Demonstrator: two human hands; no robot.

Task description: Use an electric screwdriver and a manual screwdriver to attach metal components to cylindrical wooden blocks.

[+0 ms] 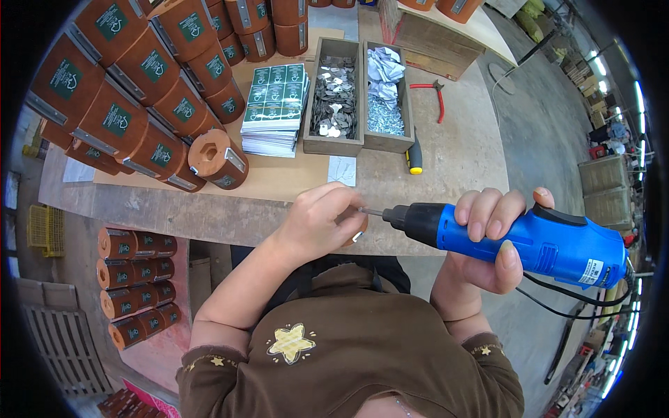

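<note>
My right hand (pixel 498 233) wraps round a blue electric screwdriver (pixel 543 244) with a black nose, held level over the table's front edge. Its thin metal bit (pixel 373 211) points left and reaches the fingertips of my left hand (pixel 320 219). Those fingers are closed round a brown piece with a small shiny metal part (pixel 357 237); most of it is hidden behind the hand. Whether a screw sits at the bit's tip, I cannot tell. Black cables (pixel 578 301) run from the screwdriver's rear end.
Brown cylinders (pixel 150 104) with green labels are stacked at the left. One cylinder (pixel 218 160) stands by a pile of green-and-white cards (pixel 274 104). Wooden trays hold metal plates (pixel 334 97) and screws (pixel 385 120). Red pliers (pixel 440 101) and a screwdriver (pixel 414 157) lie right of them.
</note>
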